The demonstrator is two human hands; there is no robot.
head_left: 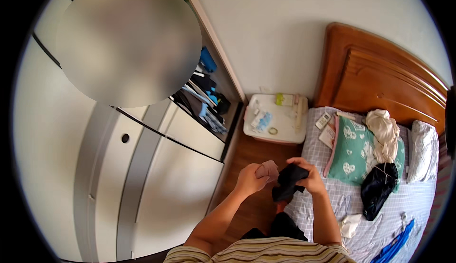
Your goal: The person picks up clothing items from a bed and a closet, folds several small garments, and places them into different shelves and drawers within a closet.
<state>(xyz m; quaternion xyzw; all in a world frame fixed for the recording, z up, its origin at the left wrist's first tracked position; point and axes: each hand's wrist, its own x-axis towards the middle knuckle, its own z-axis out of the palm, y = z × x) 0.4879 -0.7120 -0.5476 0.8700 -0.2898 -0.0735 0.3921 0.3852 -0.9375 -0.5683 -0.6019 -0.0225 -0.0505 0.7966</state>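
My left hand point(249, 181) is closed on a small folded pinkish-brown cloth point(269, 170), perhaps a sock. Close by on the right, my right hand point(313, 179) grips a bunched black cloth point(289, 178), its lower end hanging loose. The exact kind of either cloth does not show. Both hands are held up in front of my striped shirt, above the wooden floor and the bed's near edge, with a narrow gap between the two cloths.
At left stands a white wardrobe point(180, 187) with clothes point(204, 96) piled in its open section. A white bedside table point(287, 130) holds small items. On the bed point(313, 215) lie a green pillow point(351, 144), black garment point(377, 189) and blue cloth point(394, 244). A blurred patch covers the upper left.
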